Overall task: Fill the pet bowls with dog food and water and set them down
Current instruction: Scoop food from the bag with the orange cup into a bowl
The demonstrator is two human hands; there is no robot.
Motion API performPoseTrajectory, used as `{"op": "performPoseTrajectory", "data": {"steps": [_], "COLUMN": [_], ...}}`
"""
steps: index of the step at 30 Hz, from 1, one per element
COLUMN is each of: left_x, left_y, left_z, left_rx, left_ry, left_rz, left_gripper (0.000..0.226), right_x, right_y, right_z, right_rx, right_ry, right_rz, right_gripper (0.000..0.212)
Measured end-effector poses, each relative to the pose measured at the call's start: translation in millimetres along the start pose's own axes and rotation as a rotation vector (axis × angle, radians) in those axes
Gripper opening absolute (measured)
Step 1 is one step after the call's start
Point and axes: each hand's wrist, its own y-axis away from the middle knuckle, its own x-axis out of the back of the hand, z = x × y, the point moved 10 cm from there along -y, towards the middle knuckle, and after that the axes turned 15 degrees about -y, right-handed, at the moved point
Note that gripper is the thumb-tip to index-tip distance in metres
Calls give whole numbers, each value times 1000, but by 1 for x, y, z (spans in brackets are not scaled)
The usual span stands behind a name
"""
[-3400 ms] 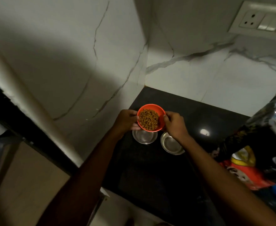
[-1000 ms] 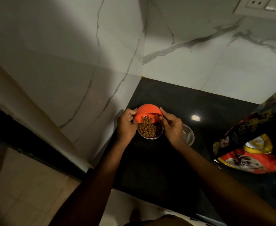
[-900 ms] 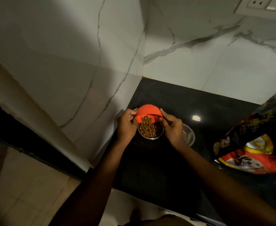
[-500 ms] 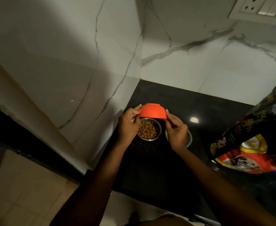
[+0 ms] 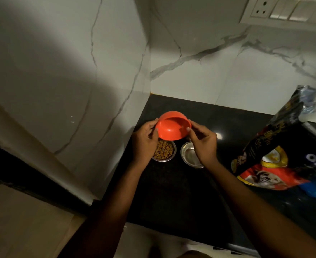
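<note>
An orange plastic bowl (image 5: 173, 126) is held above the black counter, its empty inside tilted toward me. My left hand (image 5: 144, 141) grips its left rim and my right hand (image 5: 202, 144) grips its right rim. Just below it, a small steel bowl (image 5: 163, 150) full of brown kibble stands on the counter, partly hidden by my left hand. To its right a second steel bowl (image 5: 190, 155) stands empty, partly covered by my right hand.
An open dog food bag (image 5: 284, 155) stands at the right on the black counter (image 5: 172, 192). Marble walls close the corner at the left and back. A switch plate (image 5: 287, 10) is on the back wall, top right. The counter's front edge is near me.
The kibble went from the orange bowl into the left steel bowl. The orange bowl, upside down half a second ago, has since tipped back so its empty inside faces me.
</note>
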Motion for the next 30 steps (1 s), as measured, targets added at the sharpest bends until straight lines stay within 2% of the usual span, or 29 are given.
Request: {"op": "performPoseTrajectory", "data": {"steps": [4,9,13,18,24,30], "left_x": [-1,-15,-35,-58,-104,-174], "left_y": [-6,-22,-33,-39,-31,-1], "left_z": [33,110,163,232,298,332], "left_rx": [50,-69,-101,-179,-253,-357], "left_ry": [100,201,291,311,324,125], "left_rz": [49,34,1,-48,-237,-484], "left_gripper": [36,33,33,27,24,22], "right_x": [19,66,102,144,212,294], "right_y": [-16,-39,-51,-62,-59,-52], "right_z": [-43,-112,-151,-200,-236,-214], "right_rx": [122,243,211,178,103,-59], "right_ry": [104,173,179,318,362,513], "right_rz": [-10,150,217,190,220,293], "right_gripper": [34,31,35,38,33,27]}}
